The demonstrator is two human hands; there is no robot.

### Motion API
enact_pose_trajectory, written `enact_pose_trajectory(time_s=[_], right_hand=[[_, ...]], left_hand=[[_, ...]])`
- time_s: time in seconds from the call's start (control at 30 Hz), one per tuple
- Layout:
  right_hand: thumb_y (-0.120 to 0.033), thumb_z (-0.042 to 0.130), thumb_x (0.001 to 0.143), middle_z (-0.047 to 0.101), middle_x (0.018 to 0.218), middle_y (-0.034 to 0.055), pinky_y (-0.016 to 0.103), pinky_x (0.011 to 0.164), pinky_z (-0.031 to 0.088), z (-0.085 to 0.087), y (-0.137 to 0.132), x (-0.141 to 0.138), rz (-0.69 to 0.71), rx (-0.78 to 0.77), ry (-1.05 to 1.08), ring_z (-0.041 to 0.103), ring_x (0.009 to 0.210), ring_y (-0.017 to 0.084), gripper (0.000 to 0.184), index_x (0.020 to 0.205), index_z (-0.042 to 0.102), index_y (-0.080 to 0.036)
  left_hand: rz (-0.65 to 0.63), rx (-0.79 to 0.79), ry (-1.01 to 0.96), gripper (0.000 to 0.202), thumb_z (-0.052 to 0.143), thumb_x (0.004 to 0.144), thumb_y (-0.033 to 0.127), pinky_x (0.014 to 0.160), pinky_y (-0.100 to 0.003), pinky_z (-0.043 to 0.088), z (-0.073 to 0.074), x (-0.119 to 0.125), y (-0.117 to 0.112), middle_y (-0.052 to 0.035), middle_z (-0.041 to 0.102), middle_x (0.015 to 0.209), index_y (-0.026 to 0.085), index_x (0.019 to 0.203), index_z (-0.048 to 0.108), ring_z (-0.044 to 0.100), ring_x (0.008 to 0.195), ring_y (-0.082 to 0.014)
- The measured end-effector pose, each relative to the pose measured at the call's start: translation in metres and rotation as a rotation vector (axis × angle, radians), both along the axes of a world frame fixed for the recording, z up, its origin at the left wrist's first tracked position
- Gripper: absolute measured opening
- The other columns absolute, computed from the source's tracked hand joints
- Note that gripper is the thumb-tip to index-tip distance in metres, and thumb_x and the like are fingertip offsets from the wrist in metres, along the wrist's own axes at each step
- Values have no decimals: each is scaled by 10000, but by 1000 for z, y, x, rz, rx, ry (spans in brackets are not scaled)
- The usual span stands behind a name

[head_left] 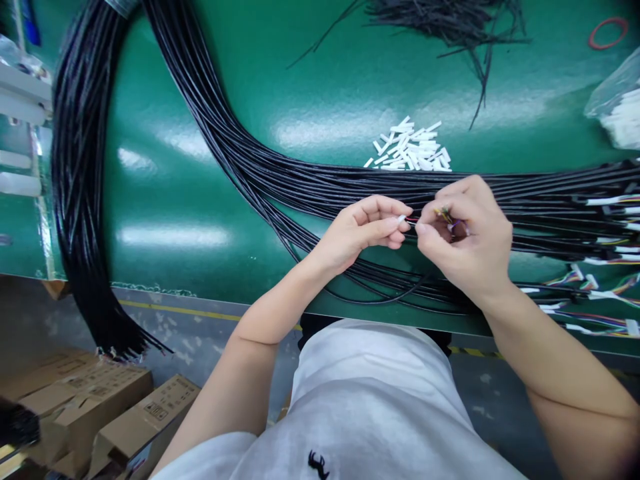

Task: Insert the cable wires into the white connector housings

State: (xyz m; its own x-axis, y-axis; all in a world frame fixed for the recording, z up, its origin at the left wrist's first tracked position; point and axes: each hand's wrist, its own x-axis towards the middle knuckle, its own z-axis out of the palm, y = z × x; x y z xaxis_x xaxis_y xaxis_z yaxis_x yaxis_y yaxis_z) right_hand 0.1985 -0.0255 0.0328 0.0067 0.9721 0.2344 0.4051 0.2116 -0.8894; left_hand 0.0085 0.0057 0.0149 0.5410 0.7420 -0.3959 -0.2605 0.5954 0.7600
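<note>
Between finger and thumb, my left hand (367, 230) pinches a short white sleeve (401, 219). Thin coloured wires (412, 221) run from that sleeve to my right hand (467, 233), whose fingers are closed round the wire ends. Yellow and purple strands (450, 223) show inside the right hand's curl; their tips are partly hidden. Both hands are close together over a long bundle of black cables (300, 180) on the bench. Just beyond them lies a pile of short white tubes (413, 148).
The green bench (165, 193) has a second cable bundle (83, 167) hanging over its front edge at left. Thin black ties (445, 23) lie at the back. Wires with white connectors (633, 327) fan out at right. Cardboard boxes (123, 420) stand on the floor.
</note>
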Motion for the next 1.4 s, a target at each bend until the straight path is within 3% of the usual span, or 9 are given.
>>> enact_pose_trajectory(time_s=[0.23,0.67,0.83,1.03,1.17,1.3,1.4], right_hand=[[-165,684,873,596,885,60,366,604,466,-3,-1,0,-6,4,-157,582,743,208,131,827,634,-277],[-114,683,837,551,832,29,353,583,412,-3,0,-1,8,72,-91,548,698,182,157,782,646,-257],[-87,681,838,547,843,28,335,570,417,-2,0,-2,36,9,-89,528,688,161,169,779,657,-243],[-44,684,796,544,828,7,289,504,362,-4,2,-1,67,56,-55,485,623,117,186,771,667,-228],[-78,704,806,585,835,4,294,546,402,-8,4,2,89,-75,29,518,652,126,172,770,663,-240],[-210,740,884,631,802,-27,297,539,433,-16,8,6,107,-306,330,530,582,120,83,916,692,-269],[-284,718,966,629,726,-40,303,567,458,-18,10,9,96,-378,478,558,542,118,56,913,708,-267]], left_hand=[[-2,-53,0,434,969,737,451,713,-171,636,2,2,-1,14,805,908,205,1002,729,761,732,-62],[14,57,46,486,972,717,487,727,-198,628,1,4,-2,22,779,896,198,978,681,760,744,-72],[49,153,44,438,989,707,412,720,-189,611,2,6,-4,38,758,845,182,915,680,751,728,-63],[30,182,34,405,974,734,392,724,-194,610,-2,5,-5,33,763,826,169,909,685,756,736,-74],[34,182,34,399,962,752,401,710,-182,599,-3,5,-3,35,751,854,178,932,684,744,733,-63],[96,193,17,321,913,819,398,669,-150,555,-4,5,0,43,721,853,199,988,727,675,698,-27],[128,211,27,272,895,842,390,664,-142,527,-5,4,1,46,693,812,195,968,751,620,676,-16]])
